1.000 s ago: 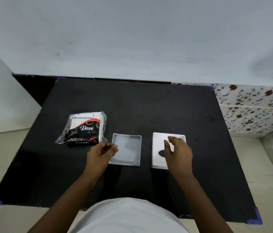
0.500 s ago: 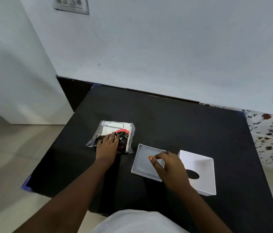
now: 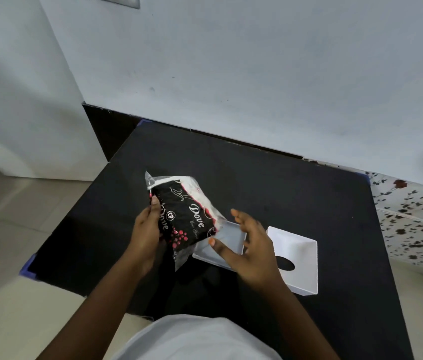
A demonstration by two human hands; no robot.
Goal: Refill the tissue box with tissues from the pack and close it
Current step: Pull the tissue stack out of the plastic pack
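Note:
My left hand (image 3: 146, 233) holds the black, red and white tissue pack (image 3: 183, 215) tilted up above the black table (image 3: 270, 193). My right hand (image 3: 250, 245) hovers open just right of the pack, fingers spread, thumb close to its lower corner. Beneath that hand lies the open white box base (image 3: 231, 237), partly hidden by the pack and the hand. The white lid (image 3: 299, 255) lies upside down to the right, its dark oval slot showing.
The table stands against a pale wall (image 3: 257, 74). A white cabinet side (image 3: 23, 100) rises at the left. Patterned tile (image 3: 413, 216) runs along the right. Blue tape marks the table corner (image 3: 27, 267).
My left hand has lifted the tissue pack off the table and swung it toward the box base. My right hand left the base and opened beside the pack. The view shifted.

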